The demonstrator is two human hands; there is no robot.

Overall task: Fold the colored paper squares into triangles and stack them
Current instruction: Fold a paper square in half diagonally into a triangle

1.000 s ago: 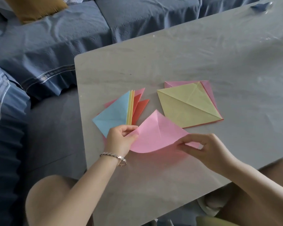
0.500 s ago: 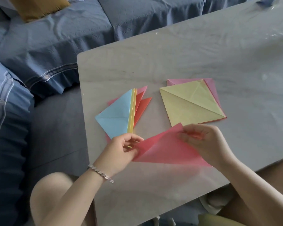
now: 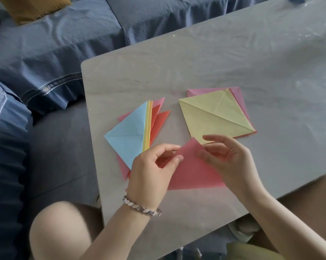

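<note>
Lowered onto table (image 3: 233, 62) at 6 o'clock since half a second ago: pink sheet (image 3: 192, 175), folded triangular. Yellow-topped squares (image 3: 214, 119), 1 o'clock of it. Blue-topped triangle stack (image 3: 128, 136), 10 o'clock. Left hand (image 3: 151, 169) pinches the sheet's left edge. Right hand (image 3: 227, 158) has let go, fingers loosely spread.

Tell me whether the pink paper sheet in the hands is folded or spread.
Folded: the pink paper sheet forms a triangle, left hand pinching one edge.

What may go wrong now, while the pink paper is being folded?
1. The left hand pinches one corner of the pink paper and the right hand has spread fingers, so the edges may slip and the crease go crooked.
2. The left hand is close beside the fanned folded stack; a nudge may scatter it.
</note>
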